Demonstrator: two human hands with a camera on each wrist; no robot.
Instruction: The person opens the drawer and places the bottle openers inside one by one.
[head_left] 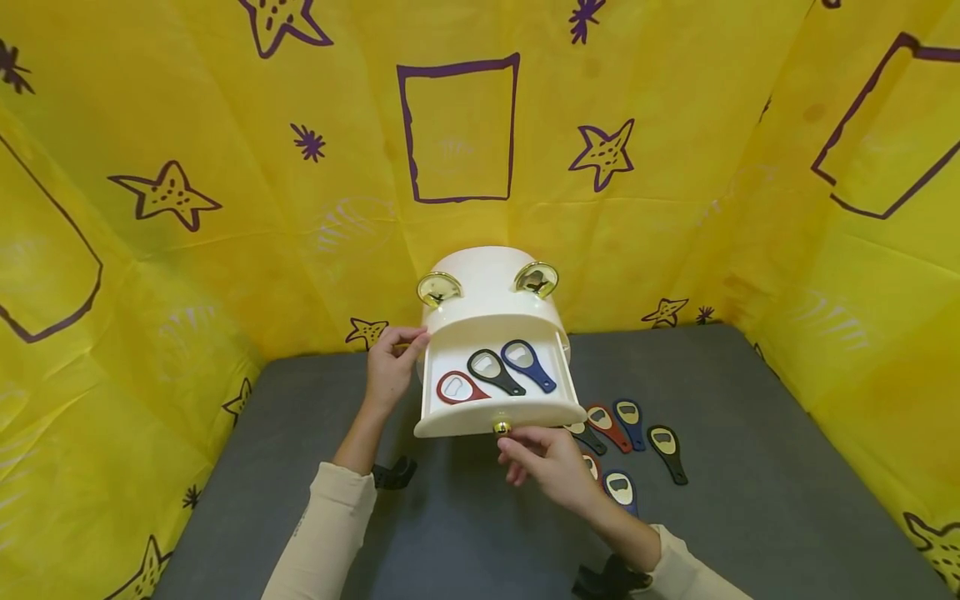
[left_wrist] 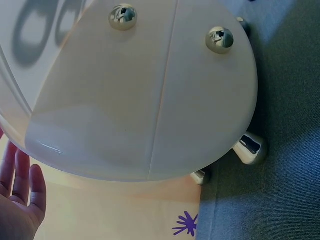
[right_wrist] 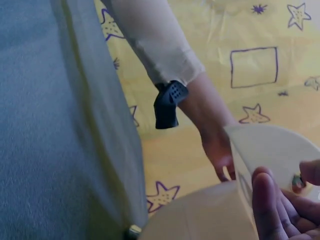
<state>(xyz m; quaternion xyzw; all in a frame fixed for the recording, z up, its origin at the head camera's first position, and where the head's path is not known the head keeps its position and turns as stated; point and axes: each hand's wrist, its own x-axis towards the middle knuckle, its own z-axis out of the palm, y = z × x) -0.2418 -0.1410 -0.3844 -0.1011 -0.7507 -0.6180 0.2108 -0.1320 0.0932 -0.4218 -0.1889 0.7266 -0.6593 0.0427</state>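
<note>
A white rounded drawer box (head_left: 491, 287) stands on the dark table with its top drawer (head_left: 501, 417) pulled out. Inside that drawer lie a red bottle opener (head_left: 459, 388), a black bottle opener (head_left: 495, 372) and a blue bottle opener (head_left: 528, 364). My right hand (head_left: 551, 462) pinches the gold knob (head_left: 502, 428) on the drawer front between thumb and fingers. At the box's left side, the fingertips of my left hand (head_left: 390, 367) touch its edge beside the drawer. In the left wrist view, several left fingers (left_wrist: 21, 172) stand loosely extended near the box.
Several more bottle openers lie right of the box, among them a black one (head_left: 667, 454) and a blue one (head_left: 621, 487). Two gold ear-like discs (head_left: 536, 279) top the box. Two further drawer fronts (left_wrist: 100, 100) and gold feet (left_wrist: 250, 147) show below. Yellow patterned cloth (head_left: 465, 229) surrounds the table.
</note>
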